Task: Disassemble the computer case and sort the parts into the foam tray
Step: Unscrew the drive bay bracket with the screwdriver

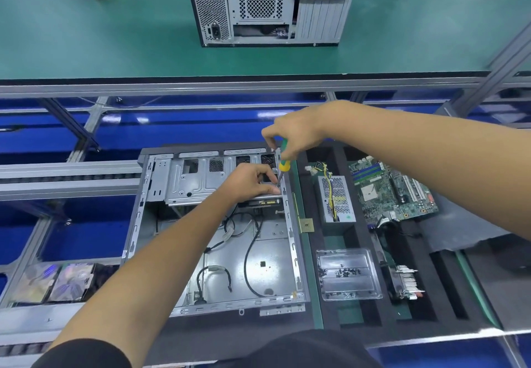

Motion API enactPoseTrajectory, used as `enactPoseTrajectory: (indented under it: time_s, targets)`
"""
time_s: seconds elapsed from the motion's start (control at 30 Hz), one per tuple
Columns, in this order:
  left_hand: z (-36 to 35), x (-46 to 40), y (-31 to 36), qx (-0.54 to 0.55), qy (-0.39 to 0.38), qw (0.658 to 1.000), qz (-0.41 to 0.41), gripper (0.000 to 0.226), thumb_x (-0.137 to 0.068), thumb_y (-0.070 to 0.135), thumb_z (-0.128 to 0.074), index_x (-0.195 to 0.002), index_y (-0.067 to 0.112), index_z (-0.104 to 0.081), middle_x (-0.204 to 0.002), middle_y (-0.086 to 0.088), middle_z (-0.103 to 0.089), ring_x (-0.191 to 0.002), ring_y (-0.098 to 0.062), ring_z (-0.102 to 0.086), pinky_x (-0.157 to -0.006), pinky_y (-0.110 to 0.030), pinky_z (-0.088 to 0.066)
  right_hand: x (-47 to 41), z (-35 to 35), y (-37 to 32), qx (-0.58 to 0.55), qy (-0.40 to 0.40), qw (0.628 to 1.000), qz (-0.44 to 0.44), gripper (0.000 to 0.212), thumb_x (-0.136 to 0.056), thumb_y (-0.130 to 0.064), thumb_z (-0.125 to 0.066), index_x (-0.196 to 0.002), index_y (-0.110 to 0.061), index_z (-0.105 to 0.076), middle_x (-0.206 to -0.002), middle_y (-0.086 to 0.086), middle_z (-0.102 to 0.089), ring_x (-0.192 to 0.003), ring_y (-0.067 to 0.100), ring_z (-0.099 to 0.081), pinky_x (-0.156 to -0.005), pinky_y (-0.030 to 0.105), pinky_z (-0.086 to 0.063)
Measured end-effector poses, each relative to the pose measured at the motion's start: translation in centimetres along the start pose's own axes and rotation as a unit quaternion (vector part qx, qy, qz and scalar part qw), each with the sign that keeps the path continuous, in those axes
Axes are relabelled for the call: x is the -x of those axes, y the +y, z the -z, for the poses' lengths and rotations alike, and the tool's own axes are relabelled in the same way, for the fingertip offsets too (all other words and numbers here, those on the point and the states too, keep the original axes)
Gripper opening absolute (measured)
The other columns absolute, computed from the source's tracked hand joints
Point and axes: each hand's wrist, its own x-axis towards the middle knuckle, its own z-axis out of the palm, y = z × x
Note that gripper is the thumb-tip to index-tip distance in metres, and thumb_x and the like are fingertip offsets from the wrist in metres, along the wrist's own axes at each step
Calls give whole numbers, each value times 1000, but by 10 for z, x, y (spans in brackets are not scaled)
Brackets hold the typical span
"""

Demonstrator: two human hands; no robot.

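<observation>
Inside the open grey metal computer case (214, 232), a green-and-yellow-handled screwdriver (284, 163) is pinched upright by the right hand (296, 132); the silver drive cage (198, 179) is gripped by the left hand (250, 181); the black foam tray (359, 319) lies right of the case.

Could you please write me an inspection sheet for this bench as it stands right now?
Surface: dark bench under the open case.
Job's things: foam tray right of the case holds the power supply, motherboard, heatsink and a clear screw box; drive cage not yet removed.
Clutter: discs at lower left.
Grippers: right hand grips the screwdriver, tip down at the cage; left hand holds the cage edge.
Cables: black leads loose inside the case.
Surroundings: second case on the green shelf; blue conveyor behind.
</observation>
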Motion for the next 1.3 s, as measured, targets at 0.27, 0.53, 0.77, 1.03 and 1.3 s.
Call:
enactPoseTrajectory:
  time_s: [0.27, 0.53, 0.77, 1.03, 1.3]
  targets:
    - [0, -1, 0, 42, 4, 999, 30, 12, -96, 31, -71, -85, 26, -75, -53, 17, -54, -47, -2, -41, -49, -15, -32, 6, -10, 12, -127, 45, 991, -7, 24, -79, -8, -56, -95, -26, -53, -99, 17, -59, -70, 29, -53, -57, 32, -36]
    - [1, 1, 1, 1, 2, 1000, 0, 20, -102, 30, -61, -85, 31, -70, -57, 24, -58, -49, 2, -48, -50, -13, -35, 9, -16, 6, -66, 87, 993, -52, 3, -97, -30, -45, -94, -31, -45, -82, -7, -58, -69, 16, -50, -59, 34, -29]
    - [3, 3, -1, -18, -1, 1000, -16, 31, -106, 40, -52, -87, 23, -70, -58, 20, -56, -52, 0, -47, -52, -20, -32, 8, -17, -4, -13, 84, 991, -104, 22, -100, -46, -38, -102, -27, -49, -79, -5, -53, -69, 18, -49, -56, 33, -27]
    - [4, 2, -1, -55, -18, 998, -37, 26, -105, 43, -52, -92, 24, -65, -72, 12, -62, -71, -11, -57, -66, -33, -45, 5, -12, -12, -129, 57, 985, -97, 27, -83, -28, -66, -104, -34, -52, -96, 5, -63, -74, 21, -55, -59, 32, -34]
    - [9, 1, -1, -73, -74, 993, -61, 4, -98, 29, -67, -97, 25, -68, -82, 12, -71, -68, -6, -58, -66, -27, -48, -3, -8, -18, -115, 70, 988, -76, 29, -86, -14, -59, -102, -34, -47, -94, -2, -49, -73, 27, -52, -58, 37, -35]
